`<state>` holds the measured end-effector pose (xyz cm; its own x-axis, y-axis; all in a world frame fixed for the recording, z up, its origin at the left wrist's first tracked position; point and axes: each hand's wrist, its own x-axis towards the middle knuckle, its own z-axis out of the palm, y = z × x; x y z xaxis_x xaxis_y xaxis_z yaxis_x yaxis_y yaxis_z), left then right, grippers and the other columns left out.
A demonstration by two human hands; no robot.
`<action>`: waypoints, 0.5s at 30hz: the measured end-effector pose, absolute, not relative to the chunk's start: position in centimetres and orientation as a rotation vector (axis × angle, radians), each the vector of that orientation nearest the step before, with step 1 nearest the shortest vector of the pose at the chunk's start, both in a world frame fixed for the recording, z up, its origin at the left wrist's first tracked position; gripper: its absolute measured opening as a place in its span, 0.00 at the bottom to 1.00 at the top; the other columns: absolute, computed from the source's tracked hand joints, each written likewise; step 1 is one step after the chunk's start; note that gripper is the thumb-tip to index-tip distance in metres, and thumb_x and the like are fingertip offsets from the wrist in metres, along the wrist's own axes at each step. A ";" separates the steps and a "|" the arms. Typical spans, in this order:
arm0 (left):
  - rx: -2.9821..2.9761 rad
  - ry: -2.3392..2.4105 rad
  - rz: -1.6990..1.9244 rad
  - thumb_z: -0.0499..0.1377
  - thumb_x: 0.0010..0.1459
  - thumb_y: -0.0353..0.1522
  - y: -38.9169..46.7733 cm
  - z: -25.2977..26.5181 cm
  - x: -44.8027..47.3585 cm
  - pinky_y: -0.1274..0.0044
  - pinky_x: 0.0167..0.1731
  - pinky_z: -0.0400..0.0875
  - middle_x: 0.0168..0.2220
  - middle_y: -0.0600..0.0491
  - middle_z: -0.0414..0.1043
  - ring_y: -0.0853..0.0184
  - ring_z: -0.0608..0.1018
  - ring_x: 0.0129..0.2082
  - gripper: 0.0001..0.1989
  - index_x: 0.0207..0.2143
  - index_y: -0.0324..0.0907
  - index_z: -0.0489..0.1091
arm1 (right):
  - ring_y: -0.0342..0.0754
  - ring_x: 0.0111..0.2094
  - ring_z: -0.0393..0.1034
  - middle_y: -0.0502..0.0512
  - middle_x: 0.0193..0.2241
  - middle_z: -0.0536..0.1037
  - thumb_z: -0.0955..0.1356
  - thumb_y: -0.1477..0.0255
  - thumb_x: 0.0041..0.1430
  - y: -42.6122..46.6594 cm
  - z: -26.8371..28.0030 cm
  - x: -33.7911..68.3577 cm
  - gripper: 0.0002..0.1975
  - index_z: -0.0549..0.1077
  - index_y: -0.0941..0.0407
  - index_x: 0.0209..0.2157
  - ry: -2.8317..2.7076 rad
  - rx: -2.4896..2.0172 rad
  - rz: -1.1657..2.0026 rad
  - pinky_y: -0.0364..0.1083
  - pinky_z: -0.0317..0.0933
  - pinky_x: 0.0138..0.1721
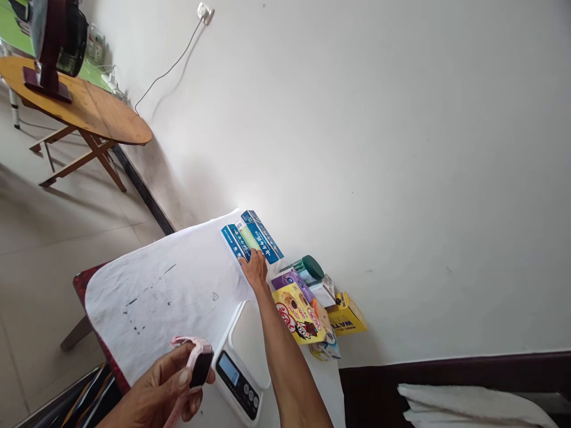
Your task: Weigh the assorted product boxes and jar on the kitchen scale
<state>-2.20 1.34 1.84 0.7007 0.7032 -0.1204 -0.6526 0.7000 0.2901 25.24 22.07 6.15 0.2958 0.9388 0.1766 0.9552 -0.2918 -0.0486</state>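
My left hand (167,380) pinches a pink smartwatch (200,367) with a dark square face, over the table's near edge. Its pink strap hangs below my fingers. Stretched forward across the table, my right hand (255,268) is closed at the near end of a blue box (243,241) with white lettering; its fingertips are partly hidden. Against that box lies another blue carton (263,238), with a pale green strip between them. A white digital scale (243,362) sits between my arms, its small display lit and its buttons facing me.
Right of my arm are a yellow snack box (300,314), a purple box (292,282), a green-lidded jar (312,268) and a yellow carton (348,315). White cloth (178,291) covers the table. A fan (53,53) stands on a wooden folding table (107,113) at far left.
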 end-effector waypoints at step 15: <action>0.194 0.283 0.759 0.75 0.51 0.43 1.2 2.4 -2.2 0.76 0.29 0.60 0.40 0.47 0.78 0.70 0.71 0.27 0.23 0.48 0.45 0.83 | 0.62 0.59 0.65 0.68 0.54 0.73 0.70 0.64 0.63 23.4 6.6 27.0 0.22 0.74 0.59 0.56 -1.708 -2.477 -0.258 0.53 0.63 0.54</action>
<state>-2.20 1.17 2.44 0.6907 0.6998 -0.1821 -0.6482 0.7108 0.2733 27.04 23.37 6.61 0.3481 0.9140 0.2082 0.9347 -0.3553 -0.0031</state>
